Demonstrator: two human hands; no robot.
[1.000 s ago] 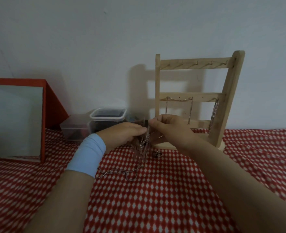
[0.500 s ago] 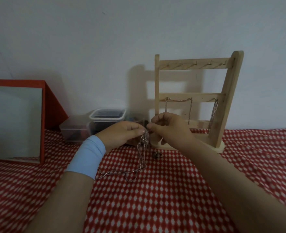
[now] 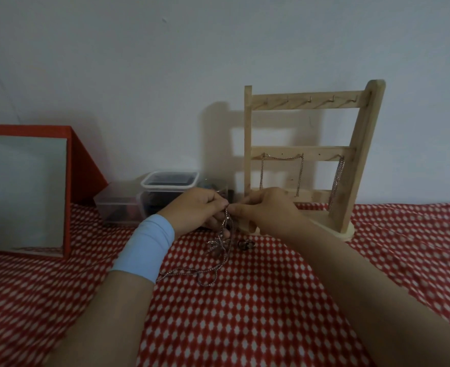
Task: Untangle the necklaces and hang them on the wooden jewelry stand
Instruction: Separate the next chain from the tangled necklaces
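Grip stayed pinched on the chain (image 3: 226,225), left hand (image 3: 194,207) and right hand (image 3: 268,210) barely moved, so I judged it still tangled, the stand (image 3: 303,151) waiting.

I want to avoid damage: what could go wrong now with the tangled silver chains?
The left hand and right hand pinch the tangled silver chains close together; pulling apart may tighten the knot. The right hand works close before the wooden jewelry stand; a jerk might shake off its hung chains.
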